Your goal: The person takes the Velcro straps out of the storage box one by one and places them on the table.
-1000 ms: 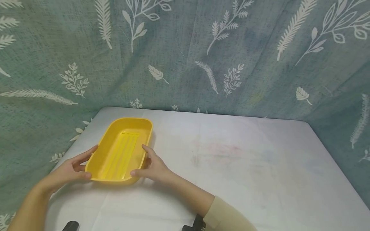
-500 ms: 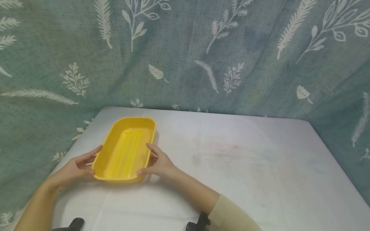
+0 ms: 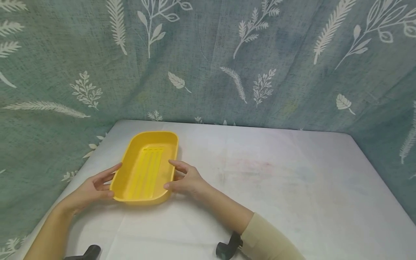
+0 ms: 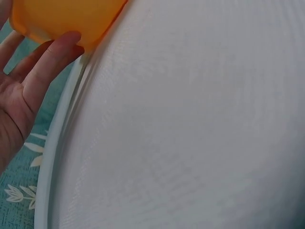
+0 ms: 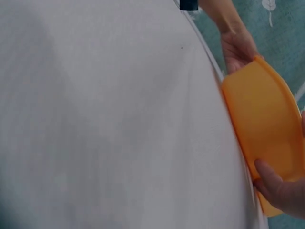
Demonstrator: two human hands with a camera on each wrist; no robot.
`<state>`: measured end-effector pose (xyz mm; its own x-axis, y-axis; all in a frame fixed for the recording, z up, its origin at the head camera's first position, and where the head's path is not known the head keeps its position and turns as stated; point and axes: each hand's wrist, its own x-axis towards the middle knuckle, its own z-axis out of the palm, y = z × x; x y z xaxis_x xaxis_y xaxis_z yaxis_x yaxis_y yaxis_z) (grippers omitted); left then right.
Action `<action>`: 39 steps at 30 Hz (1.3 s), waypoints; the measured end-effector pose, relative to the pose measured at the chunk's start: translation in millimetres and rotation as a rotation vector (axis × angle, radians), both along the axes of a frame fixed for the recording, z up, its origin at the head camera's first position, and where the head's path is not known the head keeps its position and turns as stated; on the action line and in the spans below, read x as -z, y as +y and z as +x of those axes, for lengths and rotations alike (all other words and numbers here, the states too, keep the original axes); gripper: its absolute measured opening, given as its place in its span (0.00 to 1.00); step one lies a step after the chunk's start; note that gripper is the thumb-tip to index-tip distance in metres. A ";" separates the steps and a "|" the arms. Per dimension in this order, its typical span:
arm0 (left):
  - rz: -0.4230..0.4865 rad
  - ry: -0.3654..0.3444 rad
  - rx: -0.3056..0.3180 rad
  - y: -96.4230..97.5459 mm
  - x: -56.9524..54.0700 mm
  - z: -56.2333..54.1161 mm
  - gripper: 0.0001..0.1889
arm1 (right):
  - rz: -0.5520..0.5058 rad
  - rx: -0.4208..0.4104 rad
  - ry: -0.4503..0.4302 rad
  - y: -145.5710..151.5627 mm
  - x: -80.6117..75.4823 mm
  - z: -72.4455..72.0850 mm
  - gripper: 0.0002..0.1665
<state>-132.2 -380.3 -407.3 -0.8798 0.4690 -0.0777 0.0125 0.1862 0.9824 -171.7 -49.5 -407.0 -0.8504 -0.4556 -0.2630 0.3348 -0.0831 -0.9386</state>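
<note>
A yellow plastic tray (image 3: 130, 173), rectangular with rounded corners and raised ribs along its floor, is at the left part of the white table. My left hand (image 3: 92, 193) grips its left side near the front corner, thumb at the rim. On the opposite side my right hand (image 3: 190, 180) holds the wall, its thumb and a fingertip over the rim and other fingers outside. In the left wrist view the thumb of my left hand (image 4: 28, 90) presses the tray's outer wall (image 4: 62, 19). The right wrist view has both hands on the tray (image 5: 262, 114). Whether its underside touches the table cannot be told.
The white tabletop (image 3: 266, 202) extends far to the right, with faint stains near its middle. Green leaf-patterned cloth (image 3: 208, 65) hangs behind and at the sides. Black devices show by the right wrist (image 3: 229, 247) and the left forearm (image 3: 89, 252).
Both hands have shifted the tray a short way to the right, turning it slightly straighter. Their hold on it looks the same.
</note>
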 end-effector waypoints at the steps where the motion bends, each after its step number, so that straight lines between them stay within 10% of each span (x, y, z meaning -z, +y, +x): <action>1: 0.001 0.000 -0.001 0.5 0.3 0.1 0.41 | -0.012 -0.002 -0.008 0.6 0.3 -0.3 0.43; 39: -0.030 -0.060 -0.051 46.1 1.9 -2.1 0.42 | -0.055 -0.058 0.013 46.6 -0.1 1.5 0.47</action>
